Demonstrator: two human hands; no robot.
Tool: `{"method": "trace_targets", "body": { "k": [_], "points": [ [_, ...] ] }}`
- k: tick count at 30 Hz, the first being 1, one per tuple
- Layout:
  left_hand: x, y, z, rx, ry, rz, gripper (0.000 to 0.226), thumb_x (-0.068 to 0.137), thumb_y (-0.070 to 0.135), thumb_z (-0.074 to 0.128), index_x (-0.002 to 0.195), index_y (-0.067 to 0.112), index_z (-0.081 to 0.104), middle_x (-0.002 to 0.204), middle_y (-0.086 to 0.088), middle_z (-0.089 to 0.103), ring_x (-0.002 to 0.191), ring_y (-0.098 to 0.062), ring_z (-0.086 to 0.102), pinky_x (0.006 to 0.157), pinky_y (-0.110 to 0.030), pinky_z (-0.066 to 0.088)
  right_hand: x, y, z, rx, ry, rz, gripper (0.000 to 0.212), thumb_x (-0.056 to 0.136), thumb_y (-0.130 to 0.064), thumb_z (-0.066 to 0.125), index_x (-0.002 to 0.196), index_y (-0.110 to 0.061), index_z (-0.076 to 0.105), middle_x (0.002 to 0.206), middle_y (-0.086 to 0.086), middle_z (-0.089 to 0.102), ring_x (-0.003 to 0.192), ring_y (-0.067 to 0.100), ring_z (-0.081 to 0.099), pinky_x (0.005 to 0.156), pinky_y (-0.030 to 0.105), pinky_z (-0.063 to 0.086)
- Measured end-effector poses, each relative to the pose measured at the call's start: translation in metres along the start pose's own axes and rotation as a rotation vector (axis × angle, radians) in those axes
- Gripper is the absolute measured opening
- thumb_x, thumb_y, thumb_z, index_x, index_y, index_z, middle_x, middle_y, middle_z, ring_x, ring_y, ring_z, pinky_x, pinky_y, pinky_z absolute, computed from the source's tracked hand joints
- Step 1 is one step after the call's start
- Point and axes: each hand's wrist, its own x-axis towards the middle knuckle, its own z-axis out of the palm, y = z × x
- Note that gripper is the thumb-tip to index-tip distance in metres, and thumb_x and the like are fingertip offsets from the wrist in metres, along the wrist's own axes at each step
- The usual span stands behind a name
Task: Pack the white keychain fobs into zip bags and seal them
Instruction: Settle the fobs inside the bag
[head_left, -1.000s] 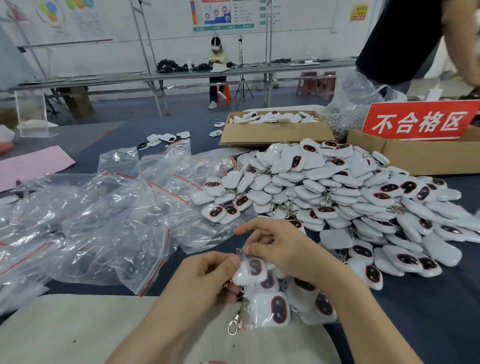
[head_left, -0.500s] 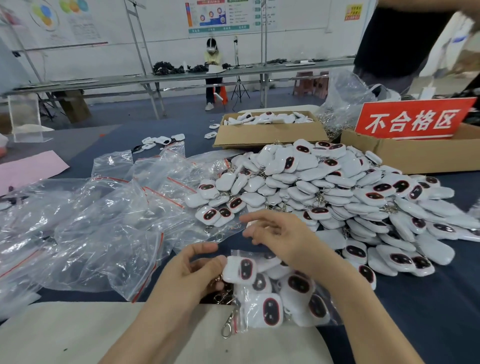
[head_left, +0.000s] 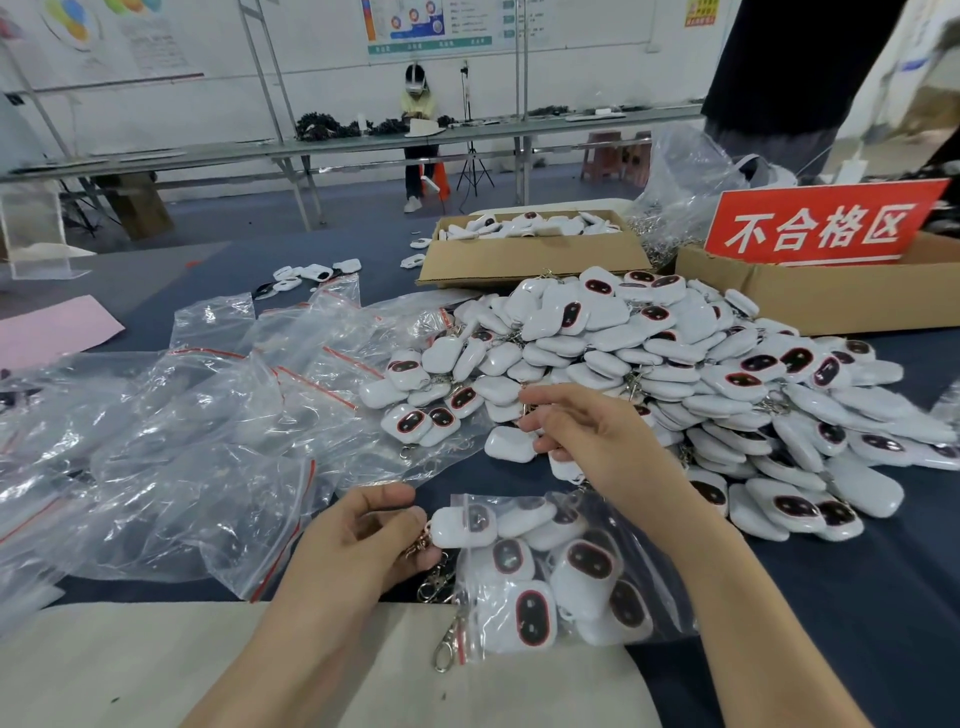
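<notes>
A clear zip bag (head_left: 597, 525) with a red seal strip lies near the table's front edge and holds several white keychain fobs with dark oval faces. One fob (head_left: 457, 526) sits half in the bag's mouth. My left hand (head_left: 358, 545) pinches that fob's metal clasp (head_left: 422, 541) at the bag's left end. More clasps hang out of the mouth. My right hand (head_left: 597, 441) reaches to the near edge of the big pile of fobs (head_left: 675, 353), fingers loosely curled, fingertips touching a loose white fob (head_left: 509, 444).
Empty zip bags (head_left: 208, 441) lie heaped at the left. A cardboard box of fobs (head_left: 524, 254) and a box with a red sign (head_left: 815, 228) stand behind the pile. A beige mat (head_left: 130, 670) covers the front edge. A person stands at the far right.
My right hand left the bag and moved up to the pile's edge. The bag with its fobs settled flat on the table. My left hand stays at the bag's mouth.
</notes>
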Motion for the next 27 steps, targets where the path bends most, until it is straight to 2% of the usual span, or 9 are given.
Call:
{"method": "trace_targets", "body": {
  "k": [3,6,9,11,14,19,23,25,27],
  "points": [
    [0.002,-0.001,0.001,0.031,0.002,0.024,0.013,0.093,-0.005,0.064,0.104,0.003,0.067,0.082,-0.014,0.074,0.061,-0.020,0.072,0.060,-0.022,0.060,-0.001,-0.001,0.002,-0.050,-0.087,0.006,0.022,0.101,-0.023,0.054,0.110,-0.039,0.066,0.094,-0.015,0.075,0.085,0.004,0.070,0.083,0.023,0.052],
    [-0.003,-0.004,0.006,0.143,-0.045,0.095,0.017,0.094,0.000,0.064,0.106,0.010,0.068,0.087,-0.010,0.078,0.074,-0.022,0.074,0.078,-0.033,0.061,-0.004,-0.003,0.005,-0.166,-0.250,0.040,0.015,0.096,-0.037,0.060,0.109,-0.041,0.066,0.092,-0.015,0.075,0.084,0.000,0.069,0.085,0.026,0.052],
    [-0.010,-0.006,0.010,0.198,-0.102,0.131,0.023,0.096,-0.001,0.061,0.110,0.015,0.068,0.094,-0.011,0.078,0.089,-0.033,0.073,0.092,-0.046,0.055,-0.006,-0.008,0.009,-0.267,-0.383,0.081,0.022,0.094,-0.045,0.063,0.115,-0.038,0.066,0.072,-0.025,0.069,0.063,-0.013,0.059,0.068,0.019,0.042],
    [-0.014,-0.005,0.010,0.208,-0.132,0.146,0.027,0.097,-0.003,0.058,0.115,0.015,0.065,0.097,-0.010,0.079,0.092,-0.029,0.074,0.090,-0.042,0.055,-0.007,-0.011,0.009,-0.264,-0.409,0.090,0.021,0.096,-0.040,0.062,0.116,-0.035,0.066,0.061,-0.028,0.063,0.057,-0.013,0.056,0.063,0.016,0.037],
    [-0.019,0.002,0.010,0.165,-0.208,0.118,0.029,0.095,-0.002,0.059,0.118,0.014,0.064,0.099,-0.012,0.079,0.091,-0.022,0.075,0.077,-0.026,0.058,-0.008,-0.014,0.006,-0.218,-0.421,0.096,0.021,0.096,-0.036,0.063,0.117,-0.035,0.065,0.064,-0.025,0.065,0.060,-0.009,0.059,0.064,0.016,0.039],
    [-0.023,0.004,0.011,0.094,-0.293,0.046,0.048,0.072,0.013,0.077,0.119,0.015,0.067,0.102,-0.020,0.077,0.098,-0.036,0.072,0.094,-0.043,0.055,-0.008,-0.018,0.006,-0.228,-0.470,0.091,0.031,0.092,-0.025,0.070,0.121,-0.034,0.064,0.080,-0.009,0.073,0.068,-0.001,0.063,0.075,0.029,0.049],
    [-0.028,0.008,0.014,0.039,-0.429,0.025,0.031,0.085,0.013,0.077,0.115,0.016,0.072,0.103,-0.020,0.077,0.092,-0.024,0.076,0.067,-0.022,0.058,-0.008,-0.019,0.007,-0.195,-0.459,0.091,0.029,0.093,-0.020,0.069,0.119,-0.032,0.066,0.090,0.002,0.075,0.082,0.021,0.069,0.087,0.042,0.054],
    [-0.021,0.005,0.013,0.072,-0.328,0.098,0.020,0.093,0.010,0.068,0.113,0.013,0.070,0.095,-0.017,0.078,0.086,-0.023,0.076,0.068,-0.024,0.059,-0.008,-0.020,0.006,-0.198,-0.438,0.079,0.026,0.095,-0.022,0.066,0.118,-0.033,0.066,0.092,0.003,0.074,0.078,0.019,0.066,0.082,0.040,0.053],
    [-0.005,0.000,0.007,0.385,-0.052,0.330,0.020,0.101,0.009,0.056,0.107,0.023,0.069,0.088,-0.001,0.079,0.083,-0.022,0.074,0.081,-0.036,0.059,-0.008,-0.018,0.006,-0.214,-0.385,0.069,0.022,0.097,-0.029,0.061,0.117,-0.037,0.065,0.094,-0.005,0.073,0.083,0.008,0.066,0.084,0.033,0.053]
  ]
}}
